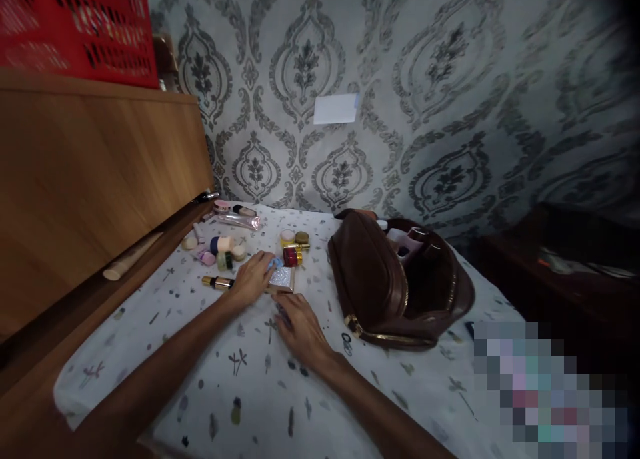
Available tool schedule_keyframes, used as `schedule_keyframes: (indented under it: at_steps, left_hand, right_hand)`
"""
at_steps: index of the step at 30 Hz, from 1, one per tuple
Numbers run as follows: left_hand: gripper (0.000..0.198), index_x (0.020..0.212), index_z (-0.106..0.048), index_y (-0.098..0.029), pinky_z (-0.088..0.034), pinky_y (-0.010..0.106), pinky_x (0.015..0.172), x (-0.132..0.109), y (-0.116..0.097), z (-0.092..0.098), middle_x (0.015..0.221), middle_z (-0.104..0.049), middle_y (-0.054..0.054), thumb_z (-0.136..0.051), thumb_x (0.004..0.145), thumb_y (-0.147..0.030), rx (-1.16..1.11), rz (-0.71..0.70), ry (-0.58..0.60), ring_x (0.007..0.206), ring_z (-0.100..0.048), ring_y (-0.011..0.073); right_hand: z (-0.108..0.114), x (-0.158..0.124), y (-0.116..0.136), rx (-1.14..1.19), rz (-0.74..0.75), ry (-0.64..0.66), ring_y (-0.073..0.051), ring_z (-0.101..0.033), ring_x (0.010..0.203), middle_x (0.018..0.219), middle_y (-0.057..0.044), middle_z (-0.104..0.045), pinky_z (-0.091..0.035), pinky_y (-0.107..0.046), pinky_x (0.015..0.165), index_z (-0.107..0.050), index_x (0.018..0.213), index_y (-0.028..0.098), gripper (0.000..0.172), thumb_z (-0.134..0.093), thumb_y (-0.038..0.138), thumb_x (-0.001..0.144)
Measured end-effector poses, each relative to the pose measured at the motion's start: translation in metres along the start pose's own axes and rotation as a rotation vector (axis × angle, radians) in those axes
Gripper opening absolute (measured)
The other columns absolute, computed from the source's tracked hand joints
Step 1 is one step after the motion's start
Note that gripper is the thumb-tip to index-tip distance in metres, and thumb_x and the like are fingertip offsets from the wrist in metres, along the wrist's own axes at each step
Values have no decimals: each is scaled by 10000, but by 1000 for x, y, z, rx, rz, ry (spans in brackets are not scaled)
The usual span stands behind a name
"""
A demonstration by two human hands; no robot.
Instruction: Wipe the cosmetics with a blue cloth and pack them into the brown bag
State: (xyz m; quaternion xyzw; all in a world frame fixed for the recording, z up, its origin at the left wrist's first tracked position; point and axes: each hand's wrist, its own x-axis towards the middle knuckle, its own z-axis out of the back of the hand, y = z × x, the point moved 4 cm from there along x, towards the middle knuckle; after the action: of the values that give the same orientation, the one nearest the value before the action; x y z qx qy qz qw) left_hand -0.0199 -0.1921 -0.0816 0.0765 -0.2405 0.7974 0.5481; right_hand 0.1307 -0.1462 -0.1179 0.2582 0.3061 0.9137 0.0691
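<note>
A glittery silver, flat square compact (283, 278) lies on the patterned sheet. My left hand (253, 277) reaches over its left side, with a small crumpled light blue cloth (275, 263) pinched at the fingertips. Close to the compact's near edge is my right hand (300, 327), its fingers loosely bent and apart, with nothing visible in them. A black-and-gold tube (218, 282) lies by my left wrist. Just beyond the compact are a red jar with a gold lid (292, 256) and small yellowish pots (287, 237).
Right of my hands stands an open brown leather bag (367, 279) with cosmetics inside. Several jars, including a green one (225, 260), and a pink tube (239, 220) lie at the left. A wooden cabinet (100, 179) carrying a red basket (110, 39) borders the left side.
</note>
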Motion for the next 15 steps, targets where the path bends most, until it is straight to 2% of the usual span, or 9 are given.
schedule_keyframes:
  at_steps: [3, 5, 9, 12, 15]
  left_hand:
    - [272, 1146, -595, -254, -519, 376, 896, 8, 10, 20, 1122, -663, 96, -372, 993, -284, 100, 57, -63, 1045, -624, 251]
    - [285, 1175, -594, -241, -512, 380, 916, 18, 24, 35, 1166, -666, 94, -385, 984, -270, 171, 118, -89, 1090, -613, 258]
    - [329, 1208, -594, -194, -480, 388, 963, 40, 70, 60, 1237, -650, 120, -376, 969, -253, 266, 282, -92, 1162, -591, 276]
    - [316, 1148, -629, -160, -500, 396, 891, 49, 107, 68, 1163, -679, 158, -408, 940, -246, 314, 390, -51, 1087, -629, 306]
    - [295, 1072, -657, -168, -514, 368, 818, 47, 130, 64, 1047, -718, 143, -420, 938, -283, 328, 442, 15, 992, -665, 296]
  right_hand:
    - [-1, -6, 0, -4, 69, -27, -266, -544, 1191, 1267, -141, -627, -463, -457, 1032, -587, 1270, 150, 450, -534, 67, 831]
    - [-1, -8, 0, -21, 93, -52, -271, -548, 1200, 1278, -148, -622, -474, -460, 1025, -617, 1214, 153, 401, -541, 65, 829]
    - [-1, -7, 4, -43, 106, -27, -263, -589, 1122, 1148, -119, -665, -512, -433, 954, -672, 1000, 173, 231, -569, 60, 827]
    - [2, -5, 8, -50, 107, -11, -255, -592, 1098, 1090, -100, -675, -510, -424, 947, -667, 953, 182, 191, -583, 61, 831]
    - [3, -5, 10, -52, 92, 9, -255, -582, 1107, 1096, -103, -671, -503, -427, 954, -665, 959, 181, 190, -593, 61, 831]
